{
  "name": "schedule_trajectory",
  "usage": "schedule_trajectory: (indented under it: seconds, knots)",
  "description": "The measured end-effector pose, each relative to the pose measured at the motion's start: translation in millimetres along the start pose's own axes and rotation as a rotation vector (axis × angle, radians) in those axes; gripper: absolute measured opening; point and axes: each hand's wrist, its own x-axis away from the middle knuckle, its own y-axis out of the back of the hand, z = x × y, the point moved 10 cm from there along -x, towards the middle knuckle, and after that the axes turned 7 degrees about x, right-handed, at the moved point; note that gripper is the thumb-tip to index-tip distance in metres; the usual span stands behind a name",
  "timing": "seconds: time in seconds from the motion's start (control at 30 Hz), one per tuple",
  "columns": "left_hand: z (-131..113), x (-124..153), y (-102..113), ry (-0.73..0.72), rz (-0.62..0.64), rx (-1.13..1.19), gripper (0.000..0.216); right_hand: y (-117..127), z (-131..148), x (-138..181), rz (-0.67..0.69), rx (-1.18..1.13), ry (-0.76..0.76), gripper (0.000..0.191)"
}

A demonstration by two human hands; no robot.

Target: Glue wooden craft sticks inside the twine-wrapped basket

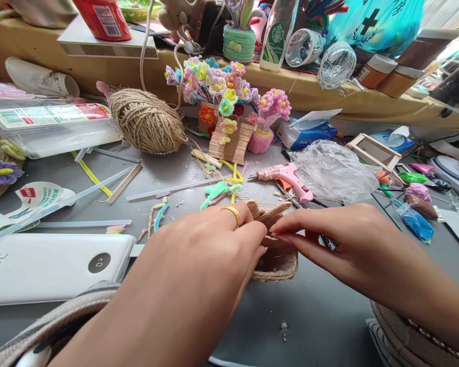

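Note:
A small twine-wrapped basket [277, 272] with a braided rim and brown inside stands on the grey table in front of me. My left hand [210, 244], a gold ring on one finger, is curled closed at the basket's left side and covers much of it. My right hand [329, 239] pinches thumb and index finger together above the basket's opening, near its upper right. What lies in that pinch is too small to make out. Twine-covered pieces [277, 209] stick up behind the fingers at the basket's far side. A pink glue gun [286, 176] lies just beyond.
A twine ball [147, 120], pipe-cleaner flowers [218, 84] and a pink pot [260, 140] stand at the back. Glue sticks [84, 224] and a white power bank [57, 265] lie left. A crumpled plastic bag [332, 168] and wooden frame [378, 153] lie right.

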Motion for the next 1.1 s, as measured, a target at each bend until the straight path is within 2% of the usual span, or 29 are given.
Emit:
schedule_trajectory:
  seconds: [0.33, 0.73, 1.1]
  knots:
    - [-0.6, -0.9, -1.3, 0.006, 0.013, -0.013, 0.030, -2.7, -1.7, -0.9, 0.024, -0.025, -0.024, 0.013]
    - [-16.2, -9.5, 3.7, -0.060, 0.007, -0.060, 0.021, -10.7, -5.8, -0.1, 0.073, -0.069, -0.070, 0.016]
    - [-2.8, -1.0, -3.0, 0.003, 0.045, 0.011, 0.028, -10.4, -4.3, -1.3, 0.100, -0.056, -0.064, 0.019]
